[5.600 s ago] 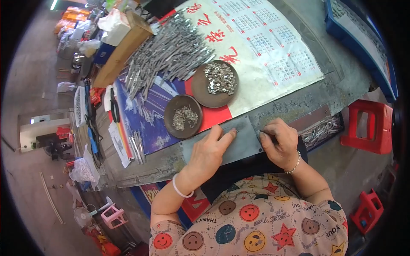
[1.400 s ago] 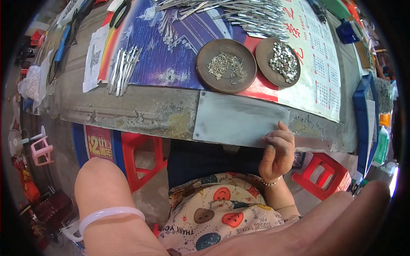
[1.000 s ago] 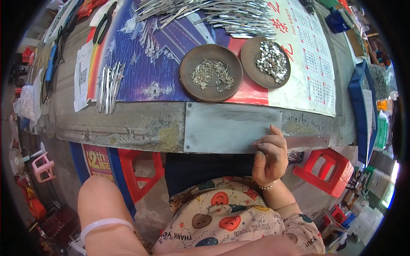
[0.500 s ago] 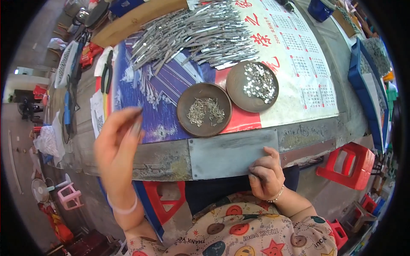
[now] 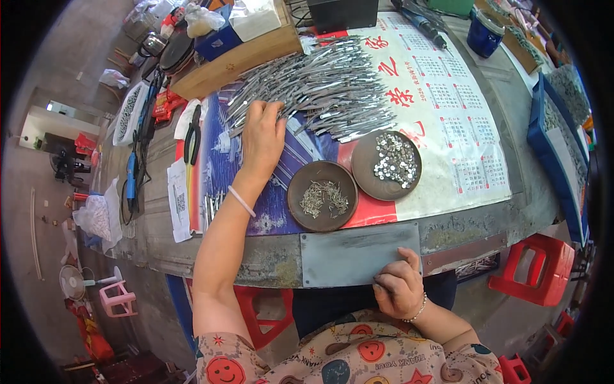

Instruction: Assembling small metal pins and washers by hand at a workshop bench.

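My left hand [image 5: 261, 144] reaches over the near left part of a heap of thin grey metal strips [image 5: 348, 86]. Its fingers are bent down onto the strips, and whatever lies between the tips is hidden. At the near table edge my right hand [image 5: 401, 285] is curled closed by the right side of a flat grey metal plate [image 5: 355, 256]; nothing I can name shows in it. Beyond the plate sits a round brown dish [image 5: 297, 214] of short thin metal pieces. Touching it on the right, another brown dish [image 5: 368, 182] holds small shiny discs.
Black-handled pliers [image 5: 192, 142] and several short strips [image 5: 214, 201] lie left of the dishes. A wooden board [image 5: 230, 64] borders the heap. A calendar sheet [image 5: 441, 185] covers the right side, with a blue tray [image 5: 543, 128] beyond. Red stools [image 5: 543, 272] stand below.
My left hand has moved away from me and to the right, from the near left table edge to the strip heap. My right hand stays by the plate. The view has shifted slightly.
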A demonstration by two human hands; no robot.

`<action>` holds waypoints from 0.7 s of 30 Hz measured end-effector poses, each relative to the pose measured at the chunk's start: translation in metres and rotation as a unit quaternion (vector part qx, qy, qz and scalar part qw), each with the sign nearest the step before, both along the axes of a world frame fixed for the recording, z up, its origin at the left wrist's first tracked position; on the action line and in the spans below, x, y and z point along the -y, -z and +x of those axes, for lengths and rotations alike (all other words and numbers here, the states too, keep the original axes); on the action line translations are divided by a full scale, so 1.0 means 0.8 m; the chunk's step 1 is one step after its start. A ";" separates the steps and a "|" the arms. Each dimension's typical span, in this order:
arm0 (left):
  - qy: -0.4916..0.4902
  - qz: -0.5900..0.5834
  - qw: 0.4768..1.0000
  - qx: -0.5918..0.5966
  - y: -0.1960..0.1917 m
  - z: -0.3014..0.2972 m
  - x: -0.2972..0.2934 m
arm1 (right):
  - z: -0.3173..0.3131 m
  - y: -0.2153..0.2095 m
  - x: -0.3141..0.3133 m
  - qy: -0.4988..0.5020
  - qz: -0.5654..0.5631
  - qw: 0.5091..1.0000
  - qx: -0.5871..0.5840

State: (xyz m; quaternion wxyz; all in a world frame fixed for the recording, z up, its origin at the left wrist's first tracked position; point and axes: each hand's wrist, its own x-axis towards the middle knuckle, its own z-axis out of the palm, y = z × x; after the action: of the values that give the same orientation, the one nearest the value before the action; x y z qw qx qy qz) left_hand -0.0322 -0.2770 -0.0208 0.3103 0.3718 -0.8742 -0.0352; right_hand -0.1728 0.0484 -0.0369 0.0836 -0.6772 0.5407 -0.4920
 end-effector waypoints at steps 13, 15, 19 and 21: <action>-0.022 -0.063 0.992 -0.108 -0.032 0.027 0.005 | 0.001 -0.002 0.002 -0.006 -0.010 1.000 -0.019; -0.045 0.043 0.962 -0.267 -0.054 0.039 -0.015 | 0.002 -0.003 0.002 -0.008 -0.011 1.000 -0.024; 0.020 0.140 0.905 -0.402 -0.088 0.068 -0.082 | 0.002 -0.006 0.000 0.013 -0.001 1.000 -0.025; 0.006 0.155 0.904 -0.398 -0.096 0.079 -0.136 | -0.001 -0.014 -0.001 0.028 0.006 0.999 -0.034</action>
State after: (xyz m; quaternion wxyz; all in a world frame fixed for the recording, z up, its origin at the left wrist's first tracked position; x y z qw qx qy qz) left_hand 0.0313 -0.1681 0.0560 0.5707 0.3651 -0.6636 -0.3172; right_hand -0.1736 0.0495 -0.0260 0.0552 -0.6780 0.5644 -0.4676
